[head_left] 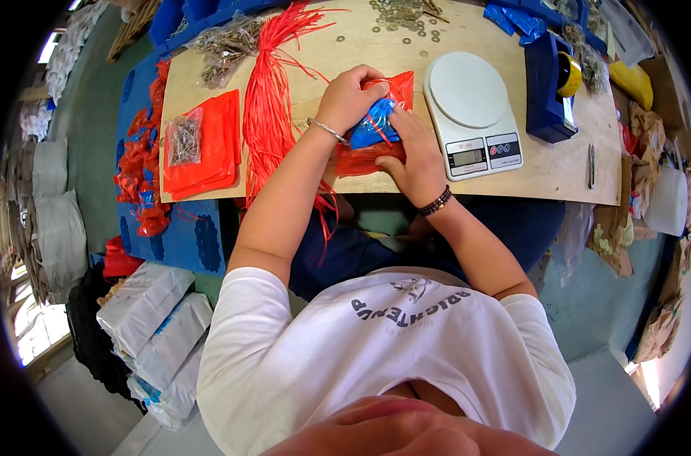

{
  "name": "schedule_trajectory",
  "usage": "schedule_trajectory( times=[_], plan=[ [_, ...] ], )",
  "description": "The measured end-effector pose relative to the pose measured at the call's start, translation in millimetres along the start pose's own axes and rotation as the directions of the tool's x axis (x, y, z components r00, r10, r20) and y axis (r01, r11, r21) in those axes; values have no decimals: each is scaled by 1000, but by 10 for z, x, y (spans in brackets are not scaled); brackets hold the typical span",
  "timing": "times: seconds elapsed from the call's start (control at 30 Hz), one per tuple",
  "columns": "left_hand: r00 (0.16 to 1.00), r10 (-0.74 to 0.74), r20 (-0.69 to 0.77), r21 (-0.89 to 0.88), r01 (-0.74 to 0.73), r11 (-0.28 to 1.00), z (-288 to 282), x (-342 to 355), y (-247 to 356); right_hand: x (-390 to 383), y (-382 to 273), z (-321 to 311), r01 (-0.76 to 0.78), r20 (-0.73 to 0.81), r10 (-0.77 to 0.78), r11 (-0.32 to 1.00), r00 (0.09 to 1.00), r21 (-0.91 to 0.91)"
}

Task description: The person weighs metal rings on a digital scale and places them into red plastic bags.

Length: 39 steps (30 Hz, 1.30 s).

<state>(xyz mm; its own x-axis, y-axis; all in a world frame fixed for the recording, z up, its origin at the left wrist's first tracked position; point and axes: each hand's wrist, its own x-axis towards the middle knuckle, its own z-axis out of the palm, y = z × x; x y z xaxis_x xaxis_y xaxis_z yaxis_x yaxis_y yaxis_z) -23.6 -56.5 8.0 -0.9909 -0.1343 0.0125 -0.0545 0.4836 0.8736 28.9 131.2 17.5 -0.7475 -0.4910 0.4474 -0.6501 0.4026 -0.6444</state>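
My left hand (pixel 351 96) grips the top left of a red plastic bag (pixel 357 163), its thumb bent over a shiny blue packet (pixel 372 125) that lies inside or on the bag. My right hand (pixel 412 152) holds the same bag from the right, thumb at its lower part and fingers over the blue packet. A thin red strand crosses the packet. Just left of my hands a long bundle of red plastic strands (pixel 268 121) hangs over the table's near edge. To the right sits a white digital scale (pixel 465 90).
Wooden table (pixel 551 171) holds red bags with a hardware packet (pixel 209 152), bagged metal parts (pixel 222 47), washers (pixel 395 15), a tape dispenser (pixel 547 95), a small tool (pixel 591 166) and blue bins (pixel 171 23). A blue board (pixel 171 235) with red bundles and white packages (pixel 148 327) are left.
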Motion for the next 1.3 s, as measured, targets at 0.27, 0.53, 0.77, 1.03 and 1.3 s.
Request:
schedule_trajectory(
  times=[0.27, 0.53, 0.77, 1.03, 1.3],
  plan=[
    [1000, 17, -1, -213, -17, 977, -226, -136, 112, -82, 47, 79, -14, -144, 19, 999, 989, 39],
    [926, 337, 172, 188, -366, 911, -448, -258, 60, -115, 49, 87, -142, -128, 141, 990, 982, 3],
    [892, 436, 115, 564, -420, 711, -593, -315, 63, -308, 11, -77, -41, -170, 51, 997, 984, 62],
    [879, 477, 21, 334, -455, 825, -661, -380, 234, 131, -423, -164, 191, 97, -175, 960, 980, -202],
    [893, 414, 178, 58, -429, 901, -823, -665, 462, 466, -180, -275, 82, -16, -90, 959, 996, -272]
  ],
)
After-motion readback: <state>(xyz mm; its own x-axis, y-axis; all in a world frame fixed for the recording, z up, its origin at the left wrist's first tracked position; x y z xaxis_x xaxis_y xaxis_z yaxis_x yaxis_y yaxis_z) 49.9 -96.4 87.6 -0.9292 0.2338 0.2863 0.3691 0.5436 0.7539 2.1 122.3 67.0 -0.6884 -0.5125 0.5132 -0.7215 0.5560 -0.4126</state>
